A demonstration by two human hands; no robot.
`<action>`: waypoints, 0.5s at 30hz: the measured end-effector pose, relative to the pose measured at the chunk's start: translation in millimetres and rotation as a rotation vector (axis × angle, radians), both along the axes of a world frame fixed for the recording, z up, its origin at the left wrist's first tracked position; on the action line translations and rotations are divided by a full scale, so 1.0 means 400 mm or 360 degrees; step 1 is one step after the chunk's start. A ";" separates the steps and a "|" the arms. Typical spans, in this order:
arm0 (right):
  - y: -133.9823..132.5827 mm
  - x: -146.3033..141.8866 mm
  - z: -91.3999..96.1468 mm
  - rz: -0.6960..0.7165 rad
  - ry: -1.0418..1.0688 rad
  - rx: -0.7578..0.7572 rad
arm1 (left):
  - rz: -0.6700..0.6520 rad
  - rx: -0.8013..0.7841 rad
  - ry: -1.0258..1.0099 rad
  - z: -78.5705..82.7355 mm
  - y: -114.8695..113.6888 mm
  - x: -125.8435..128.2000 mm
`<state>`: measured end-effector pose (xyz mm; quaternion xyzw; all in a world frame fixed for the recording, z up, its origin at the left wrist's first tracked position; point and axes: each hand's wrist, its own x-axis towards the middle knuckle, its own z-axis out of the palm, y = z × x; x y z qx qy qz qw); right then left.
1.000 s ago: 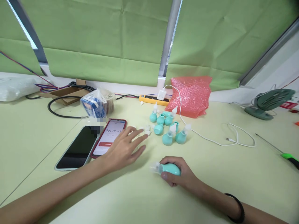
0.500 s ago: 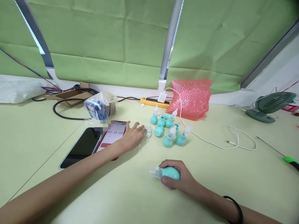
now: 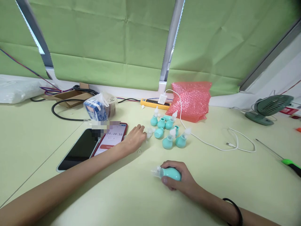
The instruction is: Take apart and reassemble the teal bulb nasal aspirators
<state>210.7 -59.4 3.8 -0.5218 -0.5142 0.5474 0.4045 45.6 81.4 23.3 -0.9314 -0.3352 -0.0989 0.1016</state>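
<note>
Listing by size, largest first, we record: one green blind [image 3: 94,37], hung behind the work; one pale table [image 3: 207,191], bearing all below; one red bubble-wrap bag [image 3: 192,102], at the back; one green fan [image 3: 270,110], at far right; our right hand [image 3: 185,179], fingers wrapped firmly round a teal bulb; our left hand [image 3: 134,139], fingers curled close together beside the clear pieces, whether pinching one we cannot tell; one dark-screened phone [image 3: 78,149] and one red-cased phone [image 3: 115,133], side by side, the latter showing 00:39:50; the held bulb [image 3: 172,173], lying sideways in the grip, in front of the other bulbs, its clear nozzle [image 3: 157,171] pointing left; the other teal bulbs [image 3: 167,143], grouped mid-table, some nozzled, some bare; several small clear pieces [image 3: 150,133], just left of that group; one tiny ring [image 3: 139,152], below our left hand
</note>
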 end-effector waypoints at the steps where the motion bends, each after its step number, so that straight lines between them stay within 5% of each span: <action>1: 0.002 0.000 0.002 0.0003 -0.0008 0.0005 | 0.0013 -0.0025 -0.0032 0.000 0.001 0.000; 9: 0.023 -0.002 0.023 -0.0130 -0.0030 0.0163 | -0.0057 -0.0474 -0.0465 0.056 -0.065 0.007; 15: 0.012 0.000 0.018 -0.0152 -0.0131 0.0328 | -0.0243 -0.1912 -0.1513 0.087 -0.115 0.016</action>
